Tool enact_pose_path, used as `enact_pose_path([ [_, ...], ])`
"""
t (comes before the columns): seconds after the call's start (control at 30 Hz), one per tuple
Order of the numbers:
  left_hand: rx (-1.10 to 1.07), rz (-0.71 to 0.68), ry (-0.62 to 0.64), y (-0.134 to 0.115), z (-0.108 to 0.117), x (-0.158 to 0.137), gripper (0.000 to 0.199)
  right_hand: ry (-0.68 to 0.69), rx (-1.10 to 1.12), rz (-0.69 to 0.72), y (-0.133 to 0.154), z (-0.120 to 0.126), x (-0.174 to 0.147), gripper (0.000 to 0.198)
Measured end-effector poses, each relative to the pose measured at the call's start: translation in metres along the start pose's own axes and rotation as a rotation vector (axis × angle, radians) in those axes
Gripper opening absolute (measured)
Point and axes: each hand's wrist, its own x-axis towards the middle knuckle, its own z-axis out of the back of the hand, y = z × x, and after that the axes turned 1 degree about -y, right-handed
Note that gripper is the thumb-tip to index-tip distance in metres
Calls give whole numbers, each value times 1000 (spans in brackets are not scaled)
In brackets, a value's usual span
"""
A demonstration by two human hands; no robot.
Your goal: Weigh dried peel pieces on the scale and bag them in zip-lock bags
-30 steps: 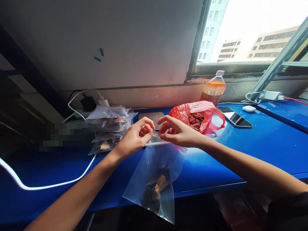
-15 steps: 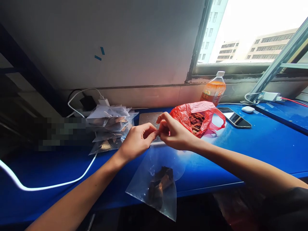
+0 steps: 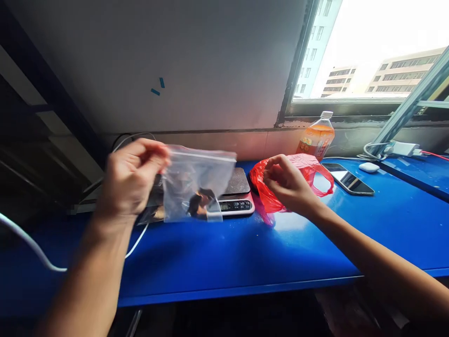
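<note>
My left hand [image 3: 136, 175] pinches the upper left corner of a clear zip-lock bag [image 3: 178, 182], which hangs over the scale. A few dark brown dried pieces [image 3: 201, 203] lie at the bottom of this bag, and its zip strip looks pressed together. Behind it a small pink digital scale [image 3: 238, 206] is partly covered. My right hand [image 3: 289, 185] is held in front of a red plastic bag [image 3: 261, 180], its fingers curled in with nothing visible in them. Whether it touches the red bag I cannot tell. Both hands are slightly blurred.
A bottle of orange drink [image 3: 317, 135] stands at the wall under the window. To its right lie a phone [image 3: 349, 179] and a white earbud case [image 3: 369, 167] on the blue table [image 3: 217, 267]. A white cable [image 3: 31, 248] crosses the left side. Other filled bags [image 3: 154, 214] are mostly hidden behind my left hand.
My right hand has let go of the zip-lock bag and moved right, before the red bag. My left hand has carried the zip-lock bag up and left, uncovering part of the scale.
</note>
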Motion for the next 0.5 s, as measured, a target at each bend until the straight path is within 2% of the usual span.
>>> enact_pose_path([
  [0.07, -102, -36, -168, 1, 16, 7, 9, -104, 62, -130, -9, 17, 1, 27],
  [0.13, -110, -72, -210, 0, 27, 14, 11, -172, 88, -213, -16, 31, -1, 33],
  [0.23, 53, -247, -271, -5, 32, 33, 12, -202, 43, -182, -24, 42, -8, 34],
  [0.3, 262, -356, -376, -7, 33, 59, 13, -175, -17, -144, -28, 43, -13, 30],
  [0.33, 374, -330, -402, -5, 33, 74, 17, -161, -56, -123, -30, 42, -15, 29],
  [0.4, 566, -117, -371, 5, 35, 103, 18, -159, -150, -71, -34, 40, -18, 29],
  [0.43, 612, 18, -225, 13, 36, 116, 17, -173, -199, -38, -36, 40, -18, 30],
  [0.5, 606, 115, -123, 36, 39, 131, 17, -211, -288, 29, -41, 42, -16, 34],
])
